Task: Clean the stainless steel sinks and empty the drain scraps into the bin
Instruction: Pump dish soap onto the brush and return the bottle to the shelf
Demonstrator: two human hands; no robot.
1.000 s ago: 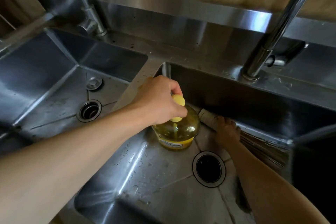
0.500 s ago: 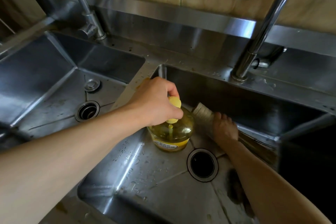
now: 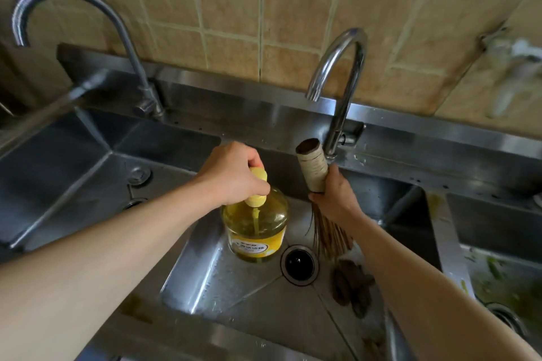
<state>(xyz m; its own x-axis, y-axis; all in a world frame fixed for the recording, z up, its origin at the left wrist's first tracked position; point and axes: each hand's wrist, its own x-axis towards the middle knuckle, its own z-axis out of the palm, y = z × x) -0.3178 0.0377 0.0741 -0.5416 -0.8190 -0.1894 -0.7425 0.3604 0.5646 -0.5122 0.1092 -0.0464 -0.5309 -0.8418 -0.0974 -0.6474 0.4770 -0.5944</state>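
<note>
Item: three-basin stainless steel sink unit against a tiled wall, seen from above. Left basin (image 3: pixel 73 173): steel, a round drain (image 3: pixel 133 203) partly hidden by the forearm, a small plug (image 3: pixel 140 175) behind it, a gooseneck faucet (image 3: pixel 88 32) at its back edge. Middle basin (image 3: pixel 234 281): wet, open round drain (image 3: pixel 298 264) near the centre. Left hand (image 3: pixel 231 173): curled round the yellow pump head (image 3: pixel 256 186) of a detergent bottle (image 3: pixel 254 228), which stood upright on the basin floor just left of the drain. Right hand (image 3: pixel 334 196): gripped a bamboo scrubbing brush (image 3: pixel 315 184) below its string-wound handle, handle up, bristles fanning down beside the drain; second faucet (image 3: pixel 337 82) stood directly behind. A dark cloth-like lump (image 3: pixel 352 287) lay on the floor right of the drain; what it was could not be told. Right basin (image 3: pixel 498 281): green scraps (image 3: pixel 495 269) strewn on its floor, drain rim at the lower edge. Risks, as judged: the bottle on wet sloping steel could skid or tip under an off-centre press, spilling soap down the open drain; brushing could sweep loose debris into that drain; none of the scraps looked collected yet. Position: bottle directly under the left hand, brush in the right, scraps well apart from both.
</note>
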